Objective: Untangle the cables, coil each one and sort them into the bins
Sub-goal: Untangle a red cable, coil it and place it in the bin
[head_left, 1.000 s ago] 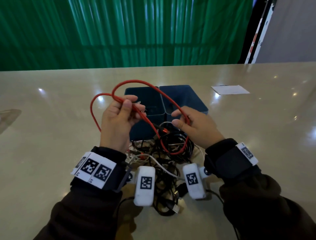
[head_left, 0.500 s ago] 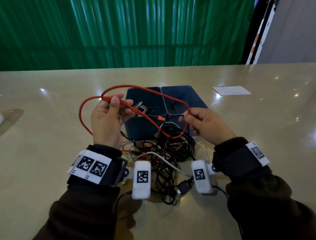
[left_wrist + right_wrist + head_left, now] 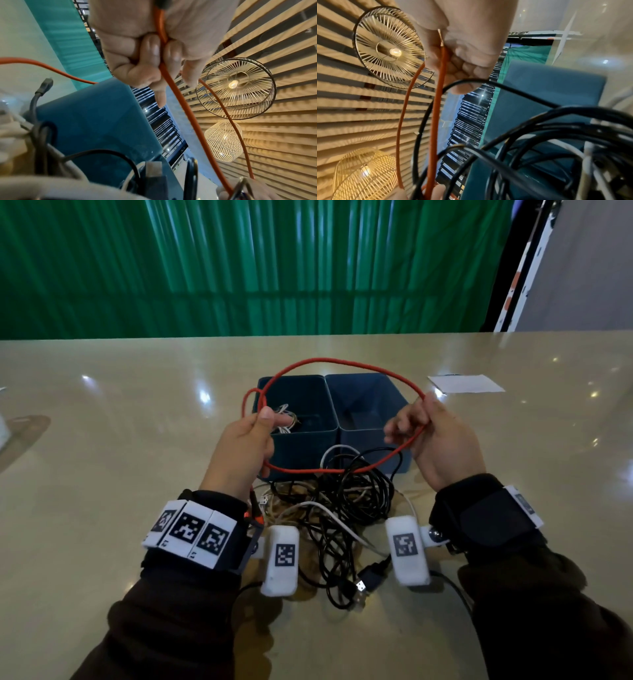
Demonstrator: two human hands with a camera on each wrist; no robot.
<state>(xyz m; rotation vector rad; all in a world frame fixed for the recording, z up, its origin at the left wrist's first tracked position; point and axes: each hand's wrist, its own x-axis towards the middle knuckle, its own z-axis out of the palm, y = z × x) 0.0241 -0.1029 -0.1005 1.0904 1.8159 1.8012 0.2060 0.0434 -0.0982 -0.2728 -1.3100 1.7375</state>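
— Green curtain [image 3: 239, 261] behind, and a glossy beige table [image 3: 102, 474] in front of it. How many bins do you count?

— Two blue bins [image 3: 368, 392], side by side and touching, in the middle of the table. The left one holds one pale coiled cable [image 3: 286, 417]; I see nothing in the right one.

— And the red cable [image 3: 342, 362]?

— One. It makes one wide loop held up over the bins, far arc above their far rims, near arc sagging across their near walls. A smaller loop stands just above the left hand.

— Both hands on it?

— Yes, two hands. The left hand [image 3: 245, 446] is at the left end of the loop, fingers curled tight around the cable; the left wrist view shows the strand running between clenched fingers [image 3: 152, 47]. The right hand [image 3: 435, 440] is at the right end, fingers curled with the cable pinched against the thumb.

— What lies underneath?

— One tangled pile [image 3: 342, 508] of black and white cables on the table, just near of the bins, between the wrists. I cannot count the strands. One black plug [image 3: 371, 577] sticks out at its near edge.

— Anything else?

— One white sheet of paper [image 3: 466, 383], far right, well apart from the bins. Two wire lamps [image 3: 236, 86] on a slatted ceiling in the wrist views.
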